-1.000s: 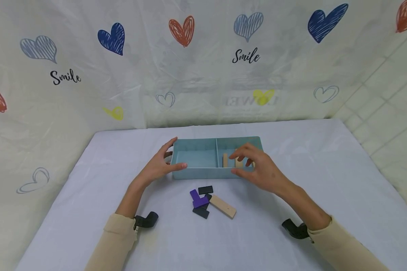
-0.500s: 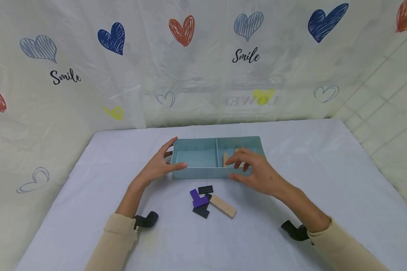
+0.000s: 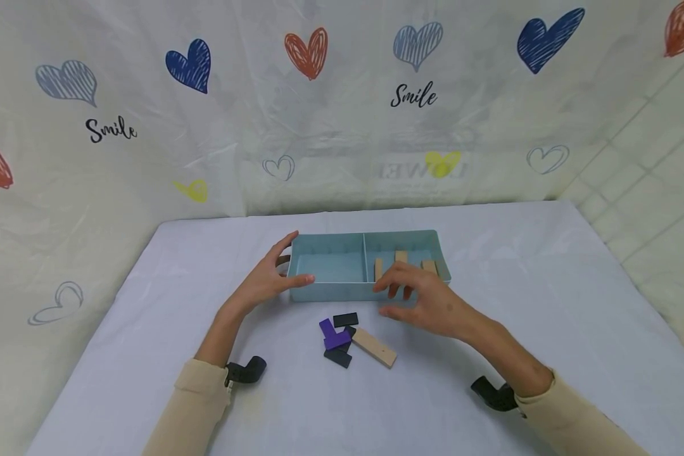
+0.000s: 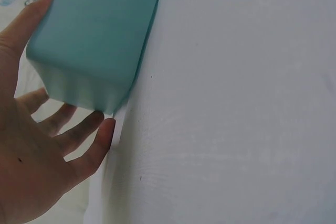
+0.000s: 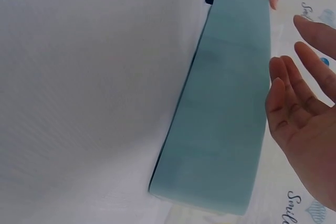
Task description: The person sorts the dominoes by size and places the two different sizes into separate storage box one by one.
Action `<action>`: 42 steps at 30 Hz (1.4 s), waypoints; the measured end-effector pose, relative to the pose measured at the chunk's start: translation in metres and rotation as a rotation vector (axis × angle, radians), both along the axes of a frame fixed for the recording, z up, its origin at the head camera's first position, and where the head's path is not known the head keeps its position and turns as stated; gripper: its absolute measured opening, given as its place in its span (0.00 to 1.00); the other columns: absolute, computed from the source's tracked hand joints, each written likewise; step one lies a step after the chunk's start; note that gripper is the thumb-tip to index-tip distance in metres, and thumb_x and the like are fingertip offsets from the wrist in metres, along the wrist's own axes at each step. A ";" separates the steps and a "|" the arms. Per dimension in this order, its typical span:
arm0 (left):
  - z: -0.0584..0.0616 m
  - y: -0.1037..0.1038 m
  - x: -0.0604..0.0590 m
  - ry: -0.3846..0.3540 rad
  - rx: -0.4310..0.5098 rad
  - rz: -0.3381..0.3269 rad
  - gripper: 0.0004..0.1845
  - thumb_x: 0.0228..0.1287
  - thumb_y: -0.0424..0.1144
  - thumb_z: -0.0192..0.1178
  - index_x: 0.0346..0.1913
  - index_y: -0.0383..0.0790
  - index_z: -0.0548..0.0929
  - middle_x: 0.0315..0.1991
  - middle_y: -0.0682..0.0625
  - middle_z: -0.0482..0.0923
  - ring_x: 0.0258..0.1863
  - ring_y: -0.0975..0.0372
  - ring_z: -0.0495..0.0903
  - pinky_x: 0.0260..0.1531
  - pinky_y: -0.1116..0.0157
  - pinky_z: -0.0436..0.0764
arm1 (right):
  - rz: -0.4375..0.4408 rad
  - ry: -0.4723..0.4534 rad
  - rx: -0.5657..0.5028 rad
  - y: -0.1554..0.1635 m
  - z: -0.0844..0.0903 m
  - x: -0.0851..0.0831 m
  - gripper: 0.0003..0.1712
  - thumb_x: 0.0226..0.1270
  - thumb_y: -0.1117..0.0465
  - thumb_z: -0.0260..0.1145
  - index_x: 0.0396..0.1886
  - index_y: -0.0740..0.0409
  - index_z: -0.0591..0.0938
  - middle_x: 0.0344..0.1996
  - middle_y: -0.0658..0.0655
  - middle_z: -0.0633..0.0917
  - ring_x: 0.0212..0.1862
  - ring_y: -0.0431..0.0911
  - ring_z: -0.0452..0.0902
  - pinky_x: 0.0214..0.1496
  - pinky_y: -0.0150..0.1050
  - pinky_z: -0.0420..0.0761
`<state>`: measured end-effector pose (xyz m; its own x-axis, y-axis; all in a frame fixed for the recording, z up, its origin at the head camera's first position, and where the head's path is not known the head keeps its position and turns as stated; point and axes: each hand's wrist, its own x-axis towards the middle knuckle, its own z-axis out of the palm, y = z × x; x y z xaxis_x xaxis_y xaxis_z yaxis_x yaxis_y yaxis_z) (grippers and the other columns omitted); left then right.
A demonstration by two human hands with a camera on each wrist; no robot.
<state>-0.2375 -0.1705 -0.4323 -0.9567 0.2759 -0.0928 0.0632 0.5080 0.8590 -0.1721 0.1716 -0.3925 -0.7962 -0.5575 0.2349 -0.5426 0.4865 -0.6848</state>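
Teal two-compartment tray (image 3: 330, 291) upright, three wooden blocks (image 3: 401, 256) in right compartment

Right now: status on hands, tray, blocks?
Left hand open, braced on teal tray end. Right hand open, empty, just in front of tray. Three wooden blocks in right compartment. Loose pieces on cloth, nothing blocking.
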 end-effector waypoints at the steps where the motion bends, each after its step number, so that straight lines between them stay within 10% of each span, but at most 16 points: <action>1: 0.000 0.000 0.000 -0.002 -0.001 0.000 0.57 0.57 0.58 0.77 0.82 0.73 0.50 0.86 0.53 0.48 0.81 0.45 0.61 0.70 0.38 0.73 | 0.002 -0.002 0.001 0.000 0.000 0.000 0.19 0.59 0.63 0.80 0.49 0.48 0.87 0.45 0.45 0.84 0.44 0.44 0.82 0.46 0.41 0.85; 42: -0.001 0.000 -0.001 -0.002 -0.008 0.010 0.57 0.56 0.58 0.77 0.83 0.72 0.50 0.86 0.55 0.48 0.81 0.45 0.61 0.70 0.36 0.72 | 0.203 -0.274 0.228 -0.004 -0.012 0.007 0.29 0.54 0.52 0.85 0.56 0.43 0.85 0.54 0.45 0.83 0.50 0.44 0.80 0.53 0.40 0.84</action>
